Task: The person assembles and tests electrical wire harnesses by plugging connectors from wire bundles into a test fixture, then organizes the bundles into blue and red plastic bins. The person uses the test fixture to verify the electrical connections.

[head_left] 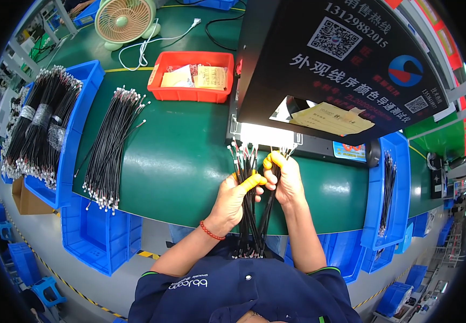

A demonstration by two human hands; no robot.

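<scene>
Between the yellow-covered fingers of the left hand, a bundle of black cables is gripped, and others are pinched by the right hand just beside it. With both groups so close, strands could be mixed or dropped if either grip is loosened. The white connectors are held near the black machine and could be knocked against it; below, trailing ends could be caught on the edge of the desk.

White light glares beneath the box; pale reflections spot the surface. The middle looks sharp; fisheye distortion bends edges toward black corners.
</scene>
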